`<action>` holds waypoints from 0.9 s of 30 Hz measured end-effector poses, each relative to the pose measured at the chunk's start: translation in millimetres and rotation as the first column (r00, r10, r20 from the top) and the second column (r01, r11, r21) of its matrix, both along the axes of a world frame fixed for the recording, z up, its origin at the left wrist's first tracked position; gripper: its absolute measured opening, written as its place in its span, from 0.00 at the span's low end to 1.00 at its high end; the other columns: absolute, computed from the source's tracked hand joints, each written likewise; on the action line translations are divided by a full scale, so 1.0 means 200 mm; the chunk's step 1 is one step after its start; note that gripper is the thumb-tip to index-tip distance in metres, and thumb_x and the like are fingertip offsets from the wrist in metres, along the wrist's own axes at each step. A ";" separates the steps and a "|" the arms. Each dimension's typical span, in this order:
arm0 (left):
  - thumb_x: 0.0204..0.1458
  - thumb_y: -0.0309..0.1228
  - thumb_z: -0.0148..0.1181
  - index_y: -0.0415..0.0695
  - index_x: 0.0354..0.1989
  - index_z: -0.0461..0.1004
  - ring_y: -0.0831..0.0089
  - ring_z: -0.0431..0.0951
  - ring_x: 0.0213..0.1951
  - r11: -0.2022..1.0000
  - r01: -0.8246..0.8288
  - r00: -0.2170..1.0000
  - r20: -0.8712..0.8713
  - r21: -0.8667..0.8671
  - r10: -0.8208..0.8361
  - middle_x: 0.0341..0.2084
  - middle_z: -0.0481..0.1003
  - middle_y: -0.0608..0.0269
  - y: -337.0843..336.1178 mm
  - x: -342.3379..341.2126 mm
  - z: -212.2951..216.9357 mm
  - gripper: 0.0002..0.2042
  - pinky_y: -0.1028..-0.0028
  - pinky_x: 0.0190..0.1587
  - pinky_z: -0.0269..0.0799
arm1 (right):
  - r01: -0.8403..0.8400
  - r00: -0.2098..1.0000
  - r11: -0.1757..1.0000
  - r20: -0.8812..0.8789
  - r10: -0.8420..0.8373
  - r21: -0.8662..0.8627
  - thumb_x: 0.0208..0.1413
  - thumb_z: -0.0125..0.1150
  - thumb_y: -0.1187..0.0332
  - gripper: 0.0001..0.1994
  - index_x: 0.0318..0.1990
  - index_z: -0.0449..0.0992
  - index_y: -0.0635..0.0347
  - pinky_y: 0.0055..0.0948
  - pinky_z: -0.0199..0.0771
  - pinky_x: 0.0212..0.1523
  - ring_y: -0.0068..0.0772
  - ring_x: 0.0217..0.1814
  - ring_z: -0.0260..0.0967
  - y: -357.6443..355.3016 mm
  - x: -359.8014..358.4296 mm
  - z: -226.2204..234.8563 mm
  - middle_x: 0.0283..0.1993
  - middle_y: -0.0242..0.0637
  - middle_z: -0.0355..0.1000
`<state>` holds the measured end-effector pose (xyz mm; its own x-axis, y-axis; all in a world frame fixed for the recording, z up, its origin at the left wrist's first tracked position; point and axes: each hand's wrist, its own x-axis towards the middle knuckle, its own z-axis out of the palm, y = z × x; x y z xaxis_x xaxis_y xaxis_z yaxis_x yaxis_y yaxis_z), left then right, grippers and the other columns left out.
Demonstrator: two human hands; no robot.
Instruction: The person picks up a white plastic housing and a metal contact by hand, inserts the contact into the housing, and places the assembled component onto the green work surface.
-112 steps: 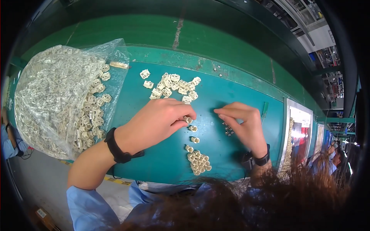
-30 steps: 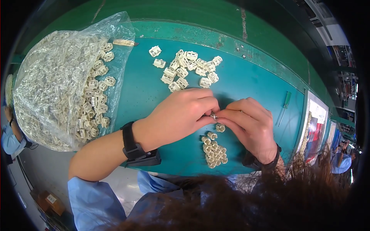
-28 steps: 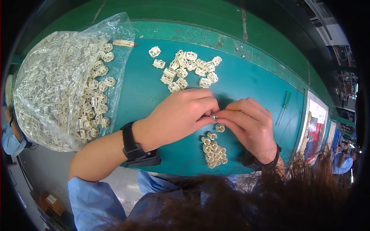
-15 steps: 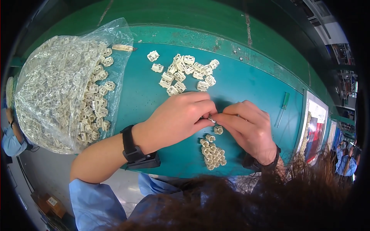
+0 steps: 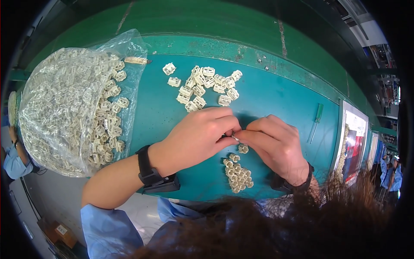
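The left hand (image 5: 202, 131) pinches a small shiny piece (image 5: 235, 137); the right hand (image 5: 278, 144) pinches it from the right. It sits between both, equally near. Its long way is hidden.

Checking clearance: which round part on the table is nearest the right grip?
The topmost round part, beside the right grip; the other round parts all lie lower in the picture.

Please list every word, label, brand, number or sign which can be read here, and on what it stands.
No text can be read.
White label on the brown cardboard box at lower left: too small and blurred.
White printed sheet on the silver-framed board at right: too blurred.
Cream slotted plastic pieces: any markings too small to tell.
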<state>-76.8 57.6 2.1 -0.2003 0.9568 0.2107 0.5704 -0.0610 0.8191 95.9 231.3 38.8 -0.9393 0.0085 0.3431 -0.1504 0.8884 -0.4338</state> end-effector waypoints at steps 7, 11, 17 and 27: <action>0.54 0.26 0.81 0.45 0.41 0.84 0.72 0.81 0.29 1.000 0.005 1.000 0.004 -0.003 -0.004 0.33 0.78 0.67 0.00 0.00 0.00 0.10 0.70 0.32 0.79 | 0.008 1.000 1.000 -0.017 -0.008 -0.007 0.45 0.77 0.75 0.14 0.43 0.90 0.52 0.33 0.77 0.27 0.31 0.35 0.77 0.01 0.00 -0.01 0.39 0.26 0.79; 0.54 0.25 0.81 0.45 0.42 0.84 0.72 0.81 0.30 1.000 0.014 1.000 -0.002 0.000 -0.014 0.33 0.78 0.67 0.00 0.00 0.00 0.11 0.70 0.32 0.79 | 0.000 0.999 1.000 0.037 -0.001 0.025 0.42 0.79 0.74 0.16 0.42 0.92 0.51 0.32 0.79 0.30 0.30 0.35 0.77 0.02 0.01 0.02 0.39 0.26 0.80; 0.54 0.24 0.81 0.45 0.43 0.85 0.72 0.81 0.30 1.000 0.005 1.000 -0.001 -0.020 -0.005 0.33 0.78 0.67 0.00 0.00 0.01 0.11 0.71 0.32 0.79 | -0.015 1.000 0.999 0.022 0.014 0.036 0.46 0.73 0.71 0.14 0.42 0.91 0.48 0.32 0.76 0.27 0.30 0.35 0.75 0.02 0.00 0.00 0.38 0.25 0.76; 0.54 0.26 0.82 0.45 0.40 0.83 0.73 0.78 0.29 1.000 0.007 1.000 -0.014 -0.030 -0.007 0.32 0.77 0.69 0.01 0.00 0.02 0.11 0.71 0.31 0.77 | -0.001 0.999 0.999 0.036 -0.001 0.054 0.41 0.79 0.73 0.15 0.41 0.92 0.49 0.31 0.78 0.30 0.29 0.35 0.77 0.04 0.01 0.01 0.38 0.24 0.79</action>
